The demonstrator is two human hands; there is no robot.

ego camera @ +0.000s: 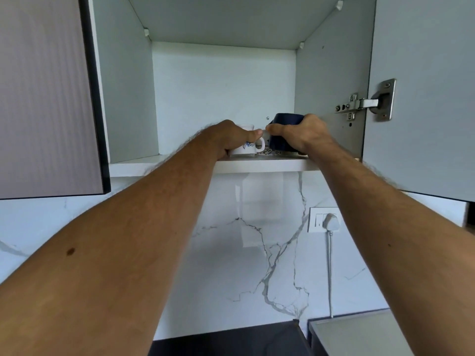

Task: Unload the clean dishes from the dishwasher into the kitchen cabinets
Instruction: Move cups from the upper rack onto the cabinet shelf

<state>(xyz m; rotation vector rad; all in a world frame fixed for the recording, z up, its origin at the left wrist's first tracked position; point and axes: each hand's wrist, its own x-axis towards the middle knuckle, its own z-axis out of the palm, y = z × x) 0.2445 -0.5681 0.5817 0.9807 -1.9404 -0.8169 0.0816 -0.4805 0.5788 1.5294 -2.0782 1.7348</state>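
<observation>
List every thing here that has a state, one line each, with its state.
Cabinet door: swung open.
White cup: upright on the cabinet shelf, gripped by the left hand.
Dark blue mug: gripped by the right hand, resting at the shelf.
Plug: inserted in the wall socket.

White marble-veined wall (257,253), plugged wall socket (324,220), grey cabinet doors (421,98), soft daylight

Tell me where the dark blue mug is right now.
In the head view the dark blue mug sits on the open cabinet's shelf, gripped by the right hand, just right of the white mug held by the left hand.
</observation>
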